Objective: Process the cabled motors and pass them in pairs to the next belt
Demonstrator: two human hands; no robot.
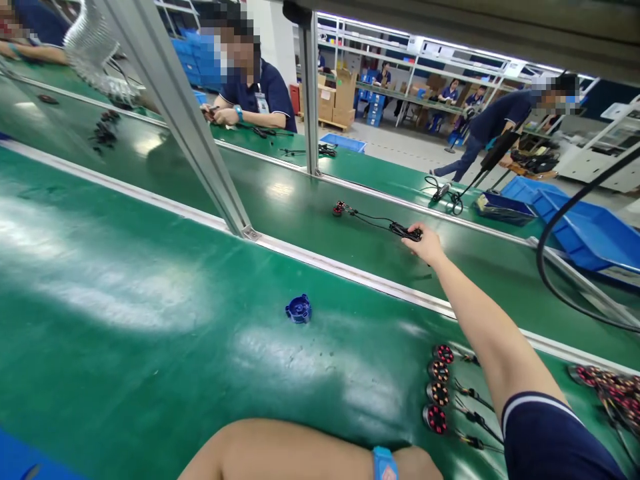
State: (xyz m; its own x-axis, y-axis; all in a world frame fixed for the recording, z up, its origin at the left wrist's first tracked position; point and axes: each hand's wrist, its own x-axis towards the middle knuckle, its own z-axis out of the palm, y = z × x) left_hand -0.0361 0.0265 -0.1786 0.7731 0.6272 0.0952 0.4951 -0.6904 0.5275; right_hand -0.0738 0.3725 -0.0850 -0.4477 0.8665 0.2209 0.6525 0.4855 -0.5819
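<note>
My right hand [424, 244] reaches over the green belt beyond the metal rail, its fingers closed on a black cable bundle [404, 231]. From the bundle, thin wires run left to a small red and black motor [339, 209] on the belt. My left forearm lies across the bottom edge with a blue wristband; only the back part of my left hand [417, 463] shows, and its fingers are out of sight. A blue round part [299, 309] sits alone on the green table. Several motors with wires [439, 393] stand in a column near my right arm.
A metal post [185, 120] rises from the rail [320, 261]. More motors [607, 387] are heaped at the right. Blue trays [590, 227] and a hanging black cable [545, 227] are at the far right. Across the belt, a person handles parts.
</note>
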